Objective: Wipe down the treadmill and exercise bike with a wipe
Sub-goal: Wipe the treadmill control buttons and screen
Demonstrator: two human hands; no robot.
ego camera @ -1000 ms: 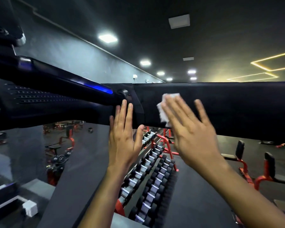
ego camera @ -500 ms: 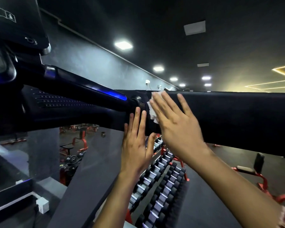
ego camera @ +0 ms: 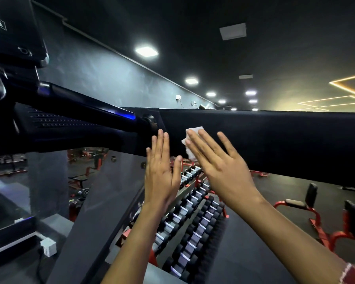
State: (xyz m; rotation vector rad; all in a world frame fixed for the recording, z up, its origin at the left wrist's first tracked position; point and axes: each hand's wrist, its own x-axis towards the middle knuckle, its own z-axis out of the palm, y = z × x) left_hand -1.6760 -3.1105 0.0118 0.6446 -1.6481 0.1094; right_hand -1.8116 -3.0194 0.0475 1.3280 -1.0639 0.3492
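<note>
A white wipe [ego camera: 197, 128] is pressed flat against the broad black rail [ego camera: 275, 140], taken to be part of the treadmill, close to where the rail meets the console arm [ego camera: 90, 119] with its blue light strip. The wipe is pinned under the straight, spread fingers of the right hand [ego camera: 223, 167]; nothing is curled round it. Only its upper corner and left edge can be seen past the fingers. The left hand [ego camera: 162, 171] is laid flat beside it with fingers straight and together, their tips touching the rail just below the round knob [ego camera: 151, 121] at the joint, and nothing is held in it.

The wipe is judged to be light, thin and limp, so it is likely to bunch or slip out unless it is kept under the pads with even pressure; a pinch at 1 corner would serve only for lifting it. The rail looks stiff and fixed, and firm rubbing should be borne easily.

To the right, a long bare run of rail is left open for strokes. To the left, room is closed off by the knob, the arm and the left hand. The rail's upper and lower edges lie close, and a dumbbell rack [ego camera: 193, 212] stands below.
</note>
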